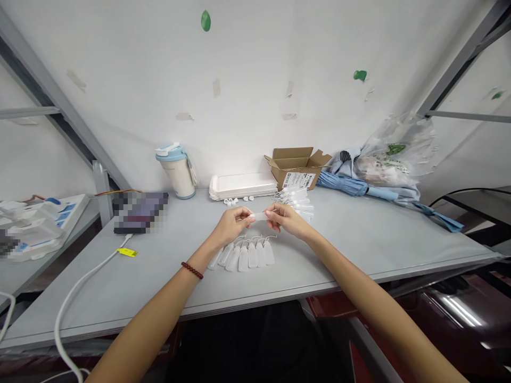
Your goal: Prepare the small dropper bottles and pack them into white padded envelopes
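Over the middle of the table, my left hand (235,221) and my right hand (284,218) face each other with fingertips pinched. Between them they hold a small translucent white plastic piece (260,216) level, one hand at each end. Just below lies a row of several similar translucent pieces (252,256), each with a thin white cord or stem at its top. Behind my right hand is a pile of more such pieces (300,199). Small white caps or rings (230,202) sit beyond my left hand.
White trays (243,185) are stacked against the wall beside an open cardboard box (296,170). A lidded cup (178,173) and a phone-like device (141,213) with a white cable (85,279) are on the left. A folded blue umbrella (347,183) and a plastic bag (395,154) lie right.
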### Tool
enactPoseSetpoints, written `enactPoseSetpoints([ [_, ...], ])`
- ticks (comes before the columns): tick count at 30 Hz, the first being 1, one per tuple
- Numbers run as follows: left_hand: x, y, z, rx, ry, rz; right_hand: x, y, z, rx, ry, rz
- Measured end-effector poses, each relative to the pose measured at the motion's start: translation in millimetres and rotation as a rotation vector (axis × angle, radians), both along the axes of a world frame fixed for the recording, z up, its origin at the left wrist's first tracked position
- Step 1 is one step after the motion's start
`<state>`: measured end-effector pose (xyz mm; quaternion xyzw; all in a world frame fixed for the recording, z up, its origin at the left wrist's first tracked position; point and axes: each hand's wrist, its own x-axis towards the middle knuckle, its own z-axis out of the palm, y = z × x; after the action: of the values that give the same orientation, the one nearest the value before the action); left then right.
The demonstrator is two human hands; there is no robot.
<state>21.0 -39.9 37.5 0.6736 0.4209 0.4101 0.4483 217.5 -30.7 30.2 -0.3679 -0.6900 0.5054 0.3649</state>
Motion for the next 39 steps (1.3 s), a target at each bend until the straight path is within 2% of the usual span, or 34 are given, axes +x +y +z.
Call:
enactPoseSetpoints([
  [6, 1.6, -0.3, -0.6, 0.017, -0.027, 0.001, -0.8, 0.4, 0.2, -0.002, 0.016, -0.048],
  [16, 1.0, 1.9, -5.5, -0.141, -0.020, -0.018, -3.2, -0.7, 0.3, 0.037, 0.094, -0.074],
  [23, 0.3, 2.6, -6.6, -0.184, -0.034, -0.002, -5.3, -1.3, 0.5, 0.139, 0.013, -0.115],
  [29, 1.2, 2.5, -8.7, -0.145, -0.038, -0.030, -5.3, -3.3, 0.1, 0.208, -0.050, -0.177],
  [39, 3.5, -3.3, -3.8, 0.050, 0.035, 0.020, -4.4, -0.3, -1.9, 0.155, -0.040, -0.196],
])
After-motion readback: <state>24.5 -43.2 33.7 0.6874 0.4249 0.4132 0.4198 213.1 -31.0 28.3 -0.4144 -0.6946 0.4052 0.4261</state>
